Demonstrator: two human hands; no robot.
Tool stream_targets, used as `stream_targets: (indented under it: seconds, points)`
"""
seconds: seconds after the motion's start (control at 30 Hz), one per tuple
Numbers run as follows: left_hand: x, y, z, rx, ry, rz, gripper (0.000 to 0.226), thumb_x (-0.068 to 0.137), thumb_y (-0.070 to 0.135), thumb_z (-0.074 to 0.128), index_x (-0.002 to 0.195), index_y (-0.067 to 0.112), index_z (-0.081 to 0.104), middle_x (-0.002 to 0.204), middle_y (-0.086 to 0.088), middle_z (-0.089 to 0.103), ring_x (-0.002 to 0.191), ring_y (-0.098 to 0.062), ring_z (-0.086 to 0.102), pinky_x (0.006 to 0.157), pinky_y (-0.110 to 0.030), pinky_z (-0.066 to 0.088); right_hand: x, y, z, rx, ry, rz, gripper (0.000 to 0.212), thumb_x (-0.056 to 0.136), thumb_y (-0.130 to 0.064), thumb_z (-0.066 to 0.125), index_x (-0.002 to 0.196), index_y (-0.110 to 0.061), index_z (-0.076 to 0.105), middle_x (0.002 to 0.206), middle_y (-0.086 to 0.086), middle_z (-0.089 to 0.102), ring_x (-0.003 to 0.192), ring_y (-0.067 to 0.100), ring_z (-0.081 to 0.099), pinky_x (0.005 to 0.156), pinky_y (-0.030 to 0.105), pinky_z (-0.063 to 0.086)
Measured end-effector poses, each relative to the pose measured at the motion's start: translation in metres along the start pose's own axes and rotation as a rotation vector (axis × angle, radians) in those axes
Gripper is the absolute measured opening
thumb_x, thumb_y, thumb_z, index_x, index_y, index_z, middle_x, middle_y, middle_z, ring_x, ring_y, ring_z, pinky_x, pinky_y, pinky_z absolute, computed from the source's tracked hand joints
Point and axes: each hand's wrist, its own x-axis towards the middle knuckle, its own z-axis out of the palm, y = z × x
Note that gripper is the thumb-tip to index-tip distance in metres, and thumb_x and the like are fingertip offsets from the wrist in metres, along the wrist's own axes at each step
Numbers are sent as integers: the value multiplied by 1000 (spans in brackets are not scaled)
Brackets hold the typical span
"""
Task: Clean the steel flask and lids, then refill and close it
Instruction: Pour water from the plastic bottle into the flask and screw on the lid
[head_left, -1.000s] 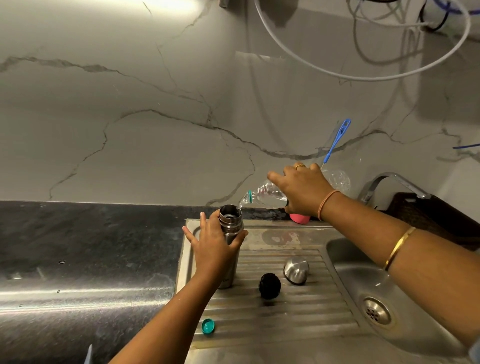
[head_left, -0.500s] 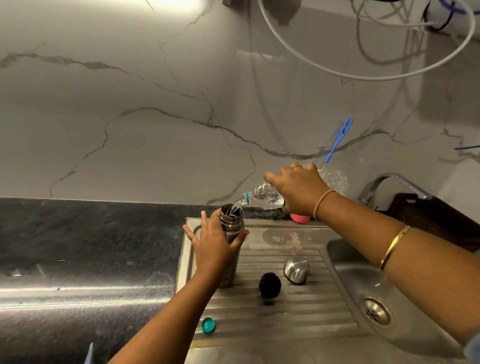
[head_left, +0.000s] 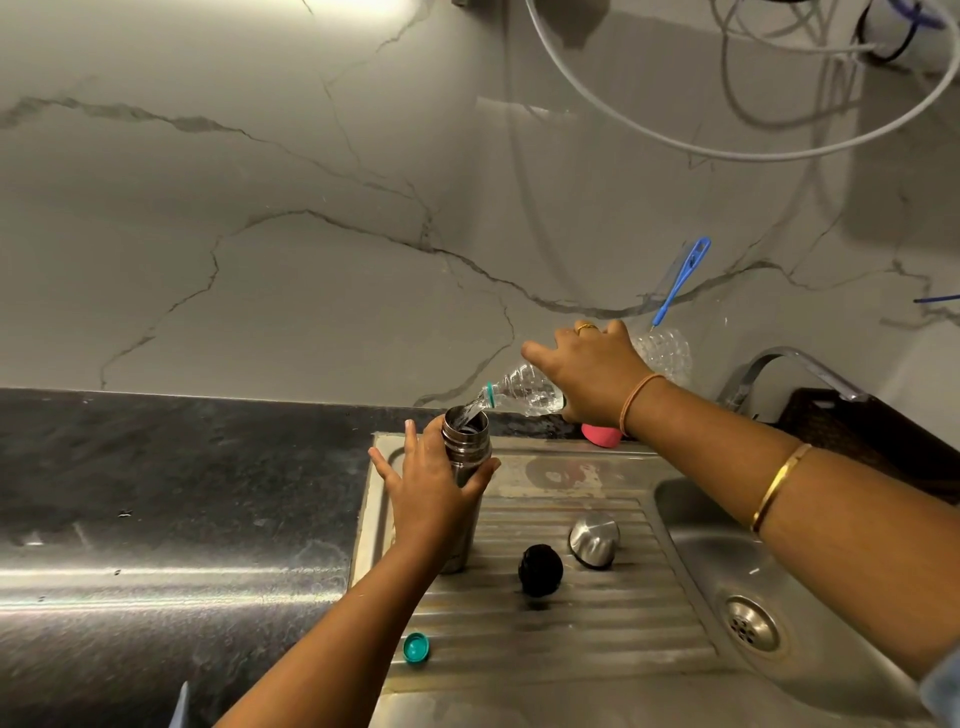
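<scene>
The steel flask (head_left: 466, 441) stands upright and uncapped on the ribbed drainboard (head_left: 597, 623). My left hand (head_left: 431, 491) is wrapped around its body. My right hand (head_left: 592, 369) holds a clear plastic water bottle (head_left: 524, 389) tipped down to the left, and water streams from its mouth into the flask's opening. A black inner lid (head_left: 540, 569) and a steel cup lid (head_left: 594, 539) lie on the drainboard to the right of the flask. The bottle's small green cap (head_left: 416, 648) lies near the drainboard's front left corner.
The sink basin with its drain (head_left: 750, 623) is at the right, under a steel tap (head_left: 789, 371). A pink object (head_left: 601, 435) sits behind the sink by the wall. A blue-handled brush (head_left: 680, 278) leans on the marble wall. Dark countertop (head_left: 156, 493) stretches left.
My right hand has tilted the bottle further and brought its mouth over the flask; water now pours in. My left hand stays on the flask.
</scene>
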Motion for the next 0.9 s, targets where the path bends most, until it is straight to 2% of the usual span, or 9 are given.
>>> stream_targets:
  seconds: [0.4, 0.6, 0.73, 0.83, 0.9]
  points:
    - [-1, -1, 1, -22, 9, 13, 77, 84, 59, 55, 145, 22, 26, 155, 1, 29, 148, -19, 2, 107, -48, -24, 2, -1, -4, -56, 12, -31, 59, 86, -17, 59, 136, -25, 28, 115, 12, 51, 109, 30, 47, 91, 47, 37]
    - [-1, -1, 1, -19, 6, 11, 78, 84, 59, 54, 145, 22, 25, 155, 1, 29, 148, -19, 1, 107, -48, -23, 4, -5, -11, -115, 128, -87, 52, 88, -1, 44, 135, -22, 32, 110, 12, 51, 103, 30, 48, 88, 42, 36]
    - [0, 0, 1, -14, 1, 6, 78, 84, 60, 54, 146, 22, 25, 155, 1, 28, 148, -19, 1, 107, -49, -24, 8, -9, -14, -158, 167, -111, 52, 88, 3, 40, 134, -20, 33, 108, 13, 49, 102, 30, 47, 89, 42, 35]
    - [0, 0, 0, -10, -3, 1, 79, 83, 61, 53, 146, 23, 24, 155, 1, 28, 148, -19, 1, 106, -48, -24, 13, -10, -16, -206, 208, -138, 49, 85, 3, 41, 127, -22, 40, 104, 12, 51, 98, 30, 50, 89, 41, 37]
    - [0, 0, 0, -10, -7, -3, 78, 84, 61, 53, 146, 23, 24, 155, 1, 28, 148, -19, 1, 107, -48, -24, 17, -12, -16, -338, 258, -158, 47, 72, 0, 47, 109, -27, 54, 86, 6, 57, 81, 25, 56, 78, 36, 43]
